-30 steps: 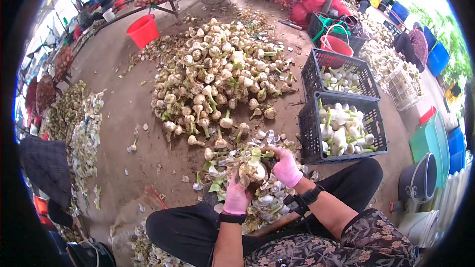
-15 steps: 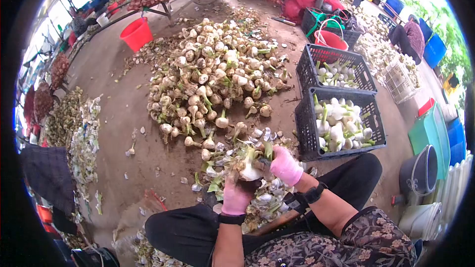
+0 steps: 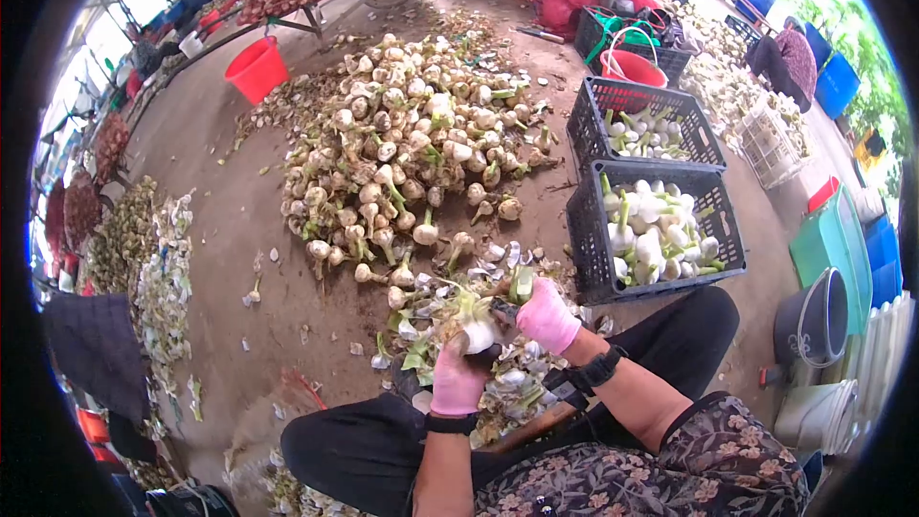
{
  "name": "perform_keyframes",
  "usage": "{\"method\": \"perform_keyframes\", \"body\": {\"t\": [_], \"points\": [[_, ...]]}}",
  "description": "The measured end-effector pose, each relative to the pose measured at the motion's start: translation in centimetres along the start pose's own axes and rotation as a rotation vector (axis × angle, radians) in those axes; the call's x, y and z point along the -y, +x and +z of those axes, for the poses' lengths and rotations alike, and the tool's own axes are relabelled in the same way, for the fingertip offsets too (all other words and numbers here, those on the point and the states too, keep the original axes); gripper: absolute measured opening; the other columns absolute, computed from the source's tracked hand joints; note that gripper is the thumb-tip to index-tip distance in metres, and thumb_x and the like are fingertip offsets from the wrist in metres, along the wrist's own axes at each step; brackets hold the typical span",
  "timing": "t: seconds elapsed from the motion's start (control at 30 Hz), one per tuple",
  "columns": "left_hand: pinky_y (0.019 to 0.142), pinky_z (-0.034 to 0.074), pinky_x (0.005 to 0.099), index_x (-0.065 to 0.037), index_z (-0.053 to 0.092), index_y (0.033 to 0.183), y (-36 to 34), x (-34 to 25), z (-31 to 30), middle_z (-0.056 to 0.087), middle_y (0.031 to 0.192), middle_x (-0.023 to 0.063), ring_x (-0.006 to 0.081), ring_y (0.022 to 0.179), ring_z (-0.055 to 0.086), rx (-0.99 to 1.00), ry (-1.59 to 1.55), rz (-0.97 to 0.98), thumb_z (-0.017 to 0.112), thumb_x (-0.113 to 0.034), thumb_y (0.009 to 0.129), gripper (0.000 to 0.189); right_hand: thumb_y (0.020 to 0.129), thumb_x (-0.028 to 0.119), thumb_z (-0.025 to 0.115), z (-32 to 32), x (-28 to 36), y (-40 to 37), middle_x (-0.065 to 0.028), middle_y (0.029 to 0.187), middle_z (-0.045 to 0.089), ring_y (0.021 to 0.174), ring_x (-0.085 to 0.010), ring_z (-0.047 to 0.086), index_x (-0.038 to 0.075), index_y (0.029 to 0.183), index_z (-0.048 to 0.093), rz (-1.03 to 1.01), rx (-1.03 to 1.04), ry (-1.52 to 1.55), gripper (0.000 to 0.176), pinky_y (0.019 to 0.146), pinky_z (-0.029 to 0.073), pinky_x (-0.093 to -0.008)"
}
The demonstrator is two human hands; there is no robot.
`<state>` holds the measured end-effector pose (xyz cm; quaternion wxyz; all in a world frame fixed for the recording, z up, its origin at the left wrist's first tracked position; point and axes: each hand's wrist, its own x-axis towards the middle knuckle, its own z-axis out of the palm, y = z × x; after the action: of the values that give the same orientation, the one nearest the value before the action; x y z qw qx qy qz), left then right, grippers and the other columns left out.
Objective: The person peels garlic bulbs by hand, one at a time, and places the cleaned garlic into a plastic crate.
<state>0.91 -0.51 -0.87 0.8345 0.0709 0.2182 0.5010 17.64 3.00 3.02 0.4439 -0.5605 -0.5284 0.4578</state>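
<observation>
Pink-gloved fingers of the left hand [image 3: 457, 378] were wrapped around a white garlic bulb [image 3: 480, 333], with the thumb on its near left side and the other fingertips mostly hidden. Right of them, the fingers of the right hand [image 3: 549, 319] were curled together on a green stalk piece [image 3: 521, 284] that stood up at their tips; between this hand and the bulb was something dark, too small to make out. The bulb sat between the two hands, leaves upward, above loose peelings [image 3: 519, 380].

Around them, from the left, a dark cloth [image 3: 100, 354] hung beside a strip of pale skins [image 3: 165, 282] on the ground. Next, a red bucket [image 3: 257, 70] stood near the far left edge of a large heap of garlic [image 3: 412, 134]. Right of the heap came the front crate [image 3: 589, 258], black and full of white bulbs [image 3: 661, 241], with the rear crate [image 3: 584, 129] behind it holding more. Farther right stood a green tub [image 3: 833, 244] and a dark grey bucket [image 3: 802, 325].
</observation>
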Motion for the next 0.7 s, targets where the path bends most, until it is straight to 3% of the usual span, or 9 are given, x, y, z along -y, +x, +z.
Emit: {"method": "perform_keyframes", "body": {"t": [0.17, 0.23, 0.27, 0.33, 0.4, 0.47, 0.5, 0.6, 0.7], "points": [[0.083, 0.050, 0.0386, 0.000, 0.047, 0.124, -0.6, -0.2, 0.8, 0.059, 0.113, 0.0149, 0.0291, 0.097, 0.060, -0.084, -0.077, -0.034, 0.059, -0.028, 0.082, 0.051, 0.072, 0.011, 0.065, 0.2, -0.9, 0.0, -0.0186, 0.075, 0.065, 0.071, -0.0270, 0.065, 0.002, 0.087, 0.065, 0.091, -0.090, 0.084, 0.017, 0.063, 0.049, -0.0328], [0.080, 0.052, 0.0392, 0.000, 0.045, 0.126, -1.1, -0.7, 1.5, 0.058, 0.115, 0.0178, 0.0313, 0.097, 0.060, 0.092, -0.106, -0.109, 0.061, -0.027, 0.081, 0.055, 0.070, 0.007, 0.061, 0.0, -2.5, 1.0, -0.0179, 0.077, 0.066, 0.074, -0.0306, 0.065, 0.004, 0.084, 0.065, 0.071, -0.282, -0.471, 0.014, 0.066, 0.050, -0.0356], [0.080, 0.052, 0.0392, 0.000, 0.045, 0.126, -1.3, -0.7, 1.7, 0.058, 0.115, 0.0178, 0.0313, 0.097, 0.060, 0.098, -0.098, -0.114, 0.061, -0.027, 0.081, 0.055, 0.070, 0.007, 0.059, -0.7, -4.2, 1.6, -0.0169, 0.077, 0.066, 0.073, -0.0333, 0.064, 0.006, 0.080, 0.064, 0.144, -0.337, -0.447, 0.011, 0.069, 0.050, -0.0379], [0.079, 0.053, 0.0401, 0.001, 0.044, 0.127, -2.2, -0.7, 1.6, 0.057, 0.116, 0.0201, 0.0343, 0.099, 0.059, 0.050, -0.043, -0.032, 0.060, -0.027, 0.081, 0.057, 0.072, 0.006, 0.061, -1.8, -6.8, 1.9, -0.0168, 0.076, 0.066, 0.070, -0.0297, 0.064, 0.003, 0.083, 0.066, 0.165, -0.287, -0.379, 0.012, 0.068, 0.049, -0.0352], [0.081, 0.053, 0.0412, 0.003, 0.043, 0.127, -1.9, -0.9, 1.1, 0.057, 0.116, 0.0211, 0.0361, 0.100, 0.059, 0.112, -0.109, -0.083, 0.060, -0.027, 0.081, 0.058, 0.074, 0.004, 0.060, -2.0, -6.9, 1.8, -0.0130, 0.081, 0.068, 0.078, -0.0233, 0.065, 0.003, 0.089, 0.066, 0.171, -0.256, -0.548, 0.016, 0.073, 0.049, -0.0327], [0.081, 0.053, 0.0421, 0.004, 0.042, 0.128, -1.4, -0.8, 0.6, 0.056, 0.118, 0.0211, 0.0361, 0.103, 0.058, -0.010, -0.170, -0.108, 0.058, -0.026, 0.081, 0.058, 0.076, 0.003, 0.061, -2.5, -4.1, 0.7, -0.0081, 0.092, 0.068, 0.089, -0.0159, 0.063, 0.002, 0.102, 0.065, 0.000, -0.087, -0.171, 0.026, 0.079, 0.048, -0.0297], [0.084, 0.052, 0.0439, 0.006, 0.041, 0.128, -1.0, -0.9, 0.3, 0.055, 0.119, 0.0207, 0.0364, 0.104, 0.057, 0.038, -0.079, -0.089, 0.057, -0.024, 0.081, 0.059, 0.076, 0.001, 0.062, -3.0, -1.0, 0.3, -0.0060, 0.104, 0.065, 0.096, -0.0120, 0.059, 0.003, 0.114, 0.060, 0.069, 0.083, -0.017, 0.038, 0.084, 0.047, -0.0286], [0.094, 0.046, 0.0461, -0.001, 0.044, 0.128, -0.5, -0.6, -0.6, 0.053, 0.124, 0.0170, 0.0317, 0.112, 0.053, 0.027, -0.026, -0.059, 0.059, -0.019, 0.082, 0.052, 0.070, -0.008, 0.059, -3.5, 3.1, 0.1, -0.0057, 0.107, 0.065, 0.095, -0.0149, 0.060, 0.006, 0.117, 0.059, 0.047, 0.271, 0.171, 0.049, 0.085, 0.047, -0.0308], [0.099, 0.041, 0.0438, -0.001, 0.044, 0.129, -0.8, -1.1, 1.4, 0.052, 0.125, 0.0171, 0.0311, 0.116, 0.051, 0.123, 0.170, -0.058, 0.060, -0.019, 0.084, 0.051, 0.067, -0.005, 0.062, -3.2, 3.4, 0.5, -0.0082, 0.103, 0.066, 0.095, -0.0184, 0.061, 0.005, 0.112, 0.060, -0.152, 0.275, -0.012, 0.046, 0.085, 0.047, -0.0312]]}}
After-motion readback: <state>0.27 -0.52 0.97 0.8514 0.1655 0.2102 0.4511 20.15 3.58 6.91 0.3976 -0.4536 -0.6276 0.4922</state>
